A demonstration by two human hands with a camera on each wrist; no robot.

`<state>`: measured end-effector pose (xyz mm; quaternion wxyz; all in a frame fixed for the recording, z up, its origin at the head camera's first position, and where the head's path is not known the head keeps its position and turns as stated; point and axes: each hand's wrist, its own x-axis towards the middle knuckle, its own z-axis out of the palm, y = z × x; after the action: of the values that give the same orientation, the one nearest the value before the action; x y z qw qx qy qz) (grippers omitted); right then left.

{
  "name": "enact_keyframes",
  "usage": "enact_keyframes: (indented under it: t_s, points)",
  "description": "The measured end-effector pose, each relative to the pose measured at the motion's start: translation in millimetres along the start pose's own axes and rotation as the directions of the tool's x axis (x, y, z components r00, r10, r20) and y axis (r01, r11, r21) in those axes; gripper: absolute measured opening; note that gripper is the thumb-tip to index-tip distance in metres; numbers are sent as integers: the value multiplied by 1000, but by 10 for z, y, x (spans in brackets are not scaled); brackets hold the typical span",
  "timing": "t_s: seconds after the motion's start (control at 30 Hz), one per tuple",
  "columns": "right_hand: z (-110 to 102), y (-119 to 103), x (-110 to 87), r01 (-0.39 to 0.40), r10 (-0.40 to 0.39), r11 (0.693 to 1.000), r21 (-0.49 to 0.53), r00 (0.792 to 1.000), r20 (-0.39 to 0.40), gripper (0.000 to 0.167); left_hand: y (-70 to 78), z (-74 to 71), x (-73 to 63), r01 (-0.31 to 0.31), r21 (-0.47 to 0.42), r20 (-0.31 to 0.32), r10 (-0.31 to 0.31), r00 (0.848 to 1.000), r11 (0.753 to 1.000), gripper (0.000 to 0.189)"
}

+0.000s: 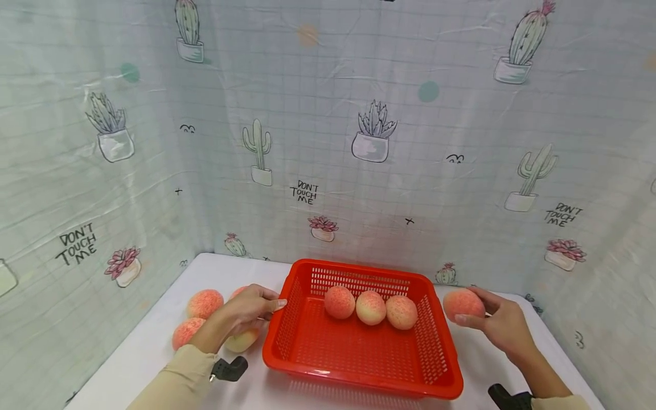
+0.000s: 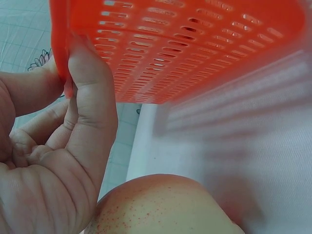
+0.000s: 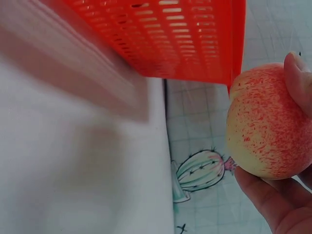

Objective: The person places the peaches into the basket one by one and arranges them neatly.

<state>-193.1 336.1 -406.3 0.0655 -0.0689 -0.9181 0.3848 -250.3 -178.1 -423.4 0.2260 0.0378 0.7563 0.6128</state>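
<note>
A red plastic basket with slotted walls stands in the middle of the table, and three peaches sit in a row towards its back. My left hand pinches the basket's left rim between thumb and fingers; the left wrist view shows the rim between them. Just right of the basket, my right hand holds a pink speckled peach above the table, level with the right rim. In the right wrist view that peach overlaps the rim's edge, fingers and thumb around it.
Several more peaches lie on the white table left of the basket, partly hidden by my left arm. A paler peach is close below my left hand. Cactus-print sheeting encloses the table at the back and sides.
</note>
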Motion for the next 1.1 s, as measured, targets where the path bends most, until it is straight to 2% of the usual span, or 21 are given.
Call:
enact_keyframes:
  t_s: [0.2,0.67,0.9,1.1]
  points:
    - [-34,-163,-27,86,-86,996,-17,996,-10,88,12,-16,17,-8,-4,-1,8,1000,1000,38]
    - [1,-561,-115,182,-182,983,-3,983,33,80,36,-31,17,-10,2,-11,10,1000,1000,36]
    - [104,-647,-138,186,-186,982,8,979,82,80,18,-12,17,-6,6,-16,6,1000,1000,35]
    - [218,-678,-150,216,-219,976,38,968,125,80,2,2,-1,4,25,-33,-3,999,1000,33]
